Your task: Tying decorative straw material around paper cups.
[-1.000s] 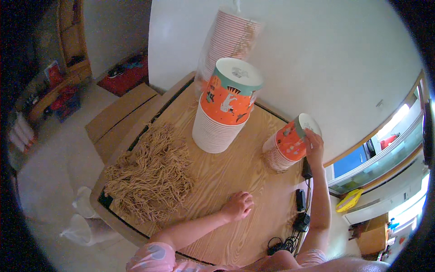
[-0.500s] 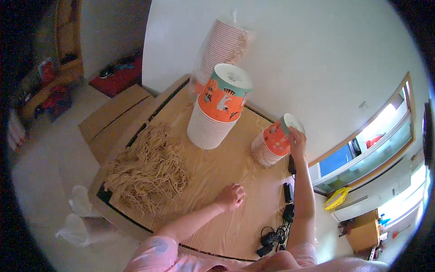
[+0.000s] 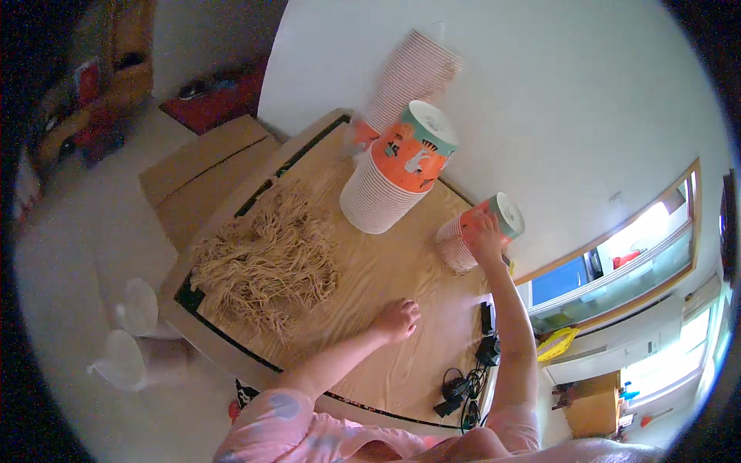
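My right hand (image 3: 484, 235) reaches to the smaller stack of upside-down paper cups (image 3: 454, 245) at the right back of the table. Its fingers curl against the orange side of the uppermost cup, below the green band and white base. The thumb is mostly hidden. My left hand (image 3: 399, 320) is closed over the wooden tabletop, fingers curled in; whether anything is inside them does not show. Farther back, left of the small stack, stands a taller stack of paper cups (image 3: 388, 187), its top cup orange and green with animal figures.
A bundle of tan cords (image 3: 266, 266) lies at the table's left. Behind the tall stack leans another cup stack (image 3: 413, 77) in clear plastic. Black cables and adapters (image 3: 463, 390) lie along the right edge. A cardboard box (image 3: 204, 174) stands beyond the table's left edge.
My right hand has slid from the top rim of the small stack's uppermost cup down onto its orange side. My left hand stays closed over the table. The view has shifted slightly.
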`<state>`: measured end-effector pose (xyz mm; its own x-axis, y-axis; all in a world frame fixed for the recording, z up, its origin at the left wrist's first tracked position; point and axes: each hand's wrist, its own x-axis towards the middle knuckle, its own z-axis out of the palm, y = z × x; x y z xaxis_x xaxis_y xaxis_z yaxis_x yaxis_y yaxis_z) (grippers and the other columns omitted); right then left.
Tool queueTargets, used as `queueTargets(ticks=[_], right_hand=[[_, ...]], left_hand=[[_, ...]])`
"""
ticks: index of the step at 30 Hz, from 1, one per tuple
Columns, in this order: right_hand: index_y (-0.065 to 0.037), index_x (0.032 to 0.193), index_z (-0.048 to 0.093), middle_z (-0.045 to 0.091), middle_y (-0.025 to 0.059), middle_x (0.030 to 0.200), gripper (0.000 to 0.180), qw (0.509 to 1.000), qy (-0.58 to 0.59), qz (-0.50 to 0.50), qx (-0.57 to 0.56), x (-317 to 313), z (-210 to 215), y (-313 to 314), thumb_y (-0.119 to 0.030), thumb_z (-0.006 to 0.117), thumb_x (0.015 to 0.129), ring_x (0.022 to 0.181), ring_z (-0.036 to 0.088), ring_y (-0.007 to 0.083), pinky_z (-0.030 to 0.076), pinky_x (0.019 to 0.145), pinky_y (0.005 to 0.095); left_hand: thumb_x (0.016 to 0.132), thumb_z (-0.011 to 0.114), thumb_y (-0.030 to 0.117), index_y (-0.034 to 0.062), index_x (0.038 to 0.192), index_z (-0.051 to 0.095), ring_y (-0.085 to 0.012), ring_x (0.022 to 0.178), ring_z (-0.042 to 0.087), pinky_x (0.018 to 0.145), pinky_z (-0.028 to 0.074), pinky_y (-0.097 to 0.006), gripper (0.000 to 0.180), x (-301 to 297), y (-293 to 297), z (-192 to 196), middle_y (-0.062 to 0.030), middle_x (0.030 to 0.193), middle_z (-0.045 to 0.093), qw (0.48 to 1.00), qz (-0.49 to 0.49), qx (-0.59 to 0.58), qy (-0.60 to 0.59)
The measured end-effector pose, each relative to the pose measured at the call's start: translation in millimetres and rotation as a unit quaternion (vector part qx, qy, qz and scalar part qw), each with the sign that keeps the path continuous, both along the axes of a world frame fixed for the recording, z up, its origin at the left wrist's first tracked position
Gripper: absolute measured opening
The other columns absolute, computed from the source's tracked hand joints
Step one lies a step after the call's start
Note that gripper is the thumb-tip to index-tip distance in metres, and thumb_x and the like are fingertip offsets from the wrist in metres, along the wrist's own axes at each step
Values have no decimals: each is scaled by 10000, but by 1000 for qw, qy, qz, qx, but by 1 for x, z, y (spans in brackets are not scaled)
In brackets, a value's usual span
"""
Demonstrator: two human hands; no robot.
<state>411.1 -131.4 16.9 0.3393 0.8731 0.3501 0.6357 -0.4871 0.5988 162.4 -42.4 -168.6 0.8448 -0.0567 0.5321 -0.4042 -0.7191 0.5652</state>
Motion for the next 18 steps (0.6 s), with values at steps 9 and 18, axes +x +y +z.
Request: queueTargets(ticks=[9, 18], right_hand=[[-92, 862, 655, 551, 127, 1096, 224, 995, -13, -16, -101, 29, -37, 17, -207, 582, 685, 1157, 435, 306, 240, 1051, 511], [-36, 867, 654, 609, 144, 983, 224, 968, 7, -186, -171, 49, -35, 40, -184, 517, 769, 1036, 524, 310, 370, 924, 476]], left_hand=[[729, 605, 231, 68, 840, 608, -276, 973, 519, 859, 415, -427, 197, 14, -1, -9, -95, 974, 568, 999, -15, 18, -25], [750, 591, 246, 79, 879, 612, -272, 1042, 492, 905, 394, -425, 212, 13, -3, -5, -100, 1004, 569, 1000, -19, 21, -1]])
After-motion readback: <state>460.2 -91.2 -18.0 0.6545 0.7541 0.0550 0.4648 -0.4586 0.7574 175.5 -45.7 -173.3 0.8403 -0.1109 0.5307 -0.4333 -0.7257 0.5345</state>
